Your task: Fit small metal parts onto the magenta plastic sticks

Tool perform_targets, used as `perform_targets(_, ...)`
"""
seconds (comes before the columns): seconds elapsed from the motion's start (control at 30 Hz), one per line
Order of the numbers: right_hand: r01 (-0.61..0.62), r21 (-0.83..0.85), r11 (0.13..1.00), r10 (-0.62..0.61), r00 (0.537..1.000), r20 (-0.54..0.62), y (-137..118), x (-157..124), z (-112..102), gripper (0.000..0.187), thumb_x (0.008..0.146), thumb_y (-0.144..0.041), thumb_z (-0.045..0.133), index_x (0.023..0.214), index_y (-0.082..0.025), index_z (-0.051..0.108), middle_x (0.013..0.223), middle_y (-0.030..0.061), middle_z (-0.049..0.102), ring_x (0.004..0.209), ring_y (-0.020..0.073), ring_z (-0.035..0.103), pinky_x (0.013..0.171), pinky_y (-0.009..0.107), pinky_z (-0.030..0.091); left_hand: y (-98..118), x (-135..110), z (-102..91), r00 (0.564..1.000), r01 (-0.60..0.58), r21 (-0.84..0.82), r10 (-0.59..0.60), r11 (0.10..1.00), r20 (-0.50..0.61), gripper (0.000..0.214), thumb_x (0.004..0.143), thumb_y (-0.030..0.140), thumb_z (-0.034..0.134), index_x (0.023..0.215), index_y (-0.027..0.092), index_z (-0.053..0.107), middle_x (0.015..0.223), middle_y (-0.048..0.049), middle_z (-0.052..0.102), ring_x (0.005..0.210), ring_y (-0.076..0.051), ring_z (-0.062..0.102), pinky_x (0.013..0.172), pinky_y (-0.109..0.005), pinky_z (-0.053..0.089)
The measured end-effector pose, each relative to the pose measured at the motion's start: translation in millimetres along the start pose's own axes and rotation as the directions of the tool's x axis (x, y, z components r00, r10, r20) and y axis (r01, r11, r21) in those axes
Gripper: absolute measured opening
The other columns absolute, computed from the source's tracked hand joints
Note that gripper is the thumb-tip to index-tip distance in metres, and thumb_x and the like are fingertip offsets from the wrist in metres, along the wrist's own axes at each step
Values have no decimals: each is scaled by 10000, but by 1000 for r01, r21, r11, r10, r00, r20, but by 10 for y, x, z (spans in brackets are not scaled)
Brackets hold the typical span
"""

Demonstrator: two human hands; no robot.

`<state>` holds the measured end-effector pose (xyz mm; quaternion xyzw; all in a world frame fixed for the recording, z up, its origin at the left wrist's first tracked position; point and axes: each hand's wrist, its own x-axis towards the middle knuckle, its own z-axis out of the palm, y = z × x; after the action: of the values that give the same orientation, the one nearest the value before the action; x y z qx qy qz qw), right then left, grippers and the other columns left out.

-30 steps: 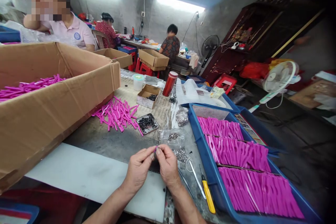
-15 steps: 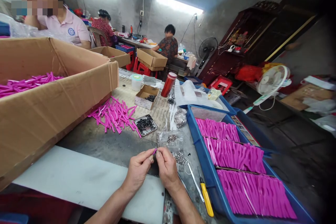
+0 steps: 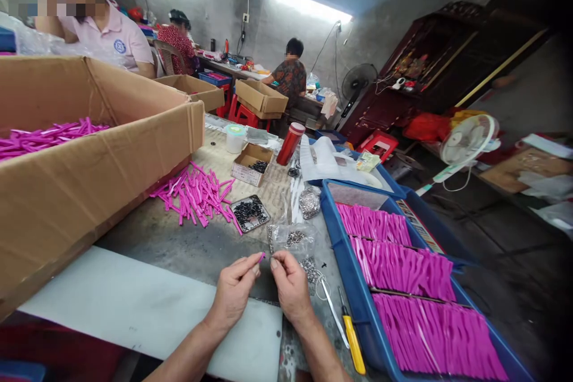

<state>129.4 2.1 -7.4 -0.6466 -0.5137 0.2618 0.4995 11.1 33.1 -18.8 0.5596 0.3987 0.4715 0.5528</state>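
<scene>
My left hand (image 3: 235,291) and my right hand (image 3: 290,285) meet over the table's near edge, fingertips almost touching. Between left thumb and forefinger sits a small pink plastic piece (image 3: 262,256). The right hand's fingers are pinched close beside it; what they hold is too small to make out. A loose pile of pink sticks (image 3: 197,194) lies further back, next to a small tray of dark metal parts (image 3: 250,212). Bags of silver metal parts (image 3: 293,237) lie just beyond my hands.
A large cardboard box (image 3: 85,155) with pink sticks fills the left. A blue tray (image 3: 349,262) of stacked pink pieces is at right, with a yellow-handled screwdriver (image 3: 353,340) beside it. A red flask (image 3: 290,143) and small carton stand further back. Other people sit at tables behind.
My hands have parted slightly, the right fingertips drawing a little away from the pink piece. The view shifted slightly.
</scene>
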Motion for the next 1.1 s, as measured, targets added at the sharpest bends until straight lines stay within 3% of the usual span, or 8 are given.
perform_targets(0.13, -49, -218, 975, 12, 985, -170, 58, 196, -237, 209, 761, -309, 388, 768, -146, 519, 607, -1, 524, 569, 133, 479, 541, 220, 369, -3, -2, -5, 1000, 3, 23, -3, 1000, -8, 253, 665, 175, 521, 860, 146, 679, 663, -39, 616, 566, -119, 548, 503, -195, 463)
perform_targets(0.2, -49, -415, 908, -24, 986, -167, 58, 336, -351, 222, 773, -284, 364, 795, -143, 535, 677, 29, 574, 638, 149, 516, 583, 227, 370, 9, 1, -4, 1000, 5, 23, -4, 1000, -20, 254, 661, 178, 519, 853, 138, 681, 671, -46, 621, 570, -120, 549, 502, -196, 464)
perform_targets(0.3, -24, -770, 638, 23, 1000, -12, 26, 523, -439, 233, 772, -213, 345, 760, -153, 570, 759, 65, 609, 724, 170, 543, 632, 241, 359, 29, 8, -2, 999, 1, 17, 0, 1000, -35, 255, 652, 185, 518, 839, 135, 685, 688, -54, 636, 576, -124, 555, 508, -201, 471)
perform_targets(0.37, -9, -874, 485, 105, 993, 49, 4, 605, -439, 237, 756, -206, 362, 740, -152, 592, 772, 89, 618, 726, 187, 555, 622, 254, 356, 37, 11, -4, 999, 0, 17, 1, 1000, -41, 253, 646, 186, 521, 831, 140, 687, 707, -56, 644, 582, -124, 560, 518, -203, 477)
perform_targets(0.4, -3, -893, 449, 132, 989, 62, -4, 634, -428, 238, 748, -207, 371, 738, -148, 601, 777, 101, 621, 724, 195, 560, 614, 258, 355, 39, 12, -6, 999, 0, 19, 0, 1000, -44, 250, 643, 187, 522, 824, 142, 689, 709, -56, 647, 583, -124, 561, 523, -203, 479)
perform_targets(0.73, 152, -885, 440, 262, 921, 288, 59, 804, -357, 210, 665, -191, 456, 739, -165, 651, 779, 91, 660, 718, 177, 587, 536, 203, 329, 33, 1, -11, 999, 30, 21, -29, 999, -42, 258, 648, 195, 522, 842, 144, 684, 741, -64, 646, 616, -134, 571, 520, -204, 483)
perform_targets(1.1, 159, -881, 447, 261, 918, 298, 95, 812, -338, 252, 694, -177, 411, 792, -140, 641, 830, 123, 648, 759, 202, 579, 588, 229, 334, -29, -4, -22, 998, 50, 8, -50, 999, -30, 262, 661, 200, 522, 864, 140, 677, 744, -59, 628, 642, -136, 570, 561, -213, 489)
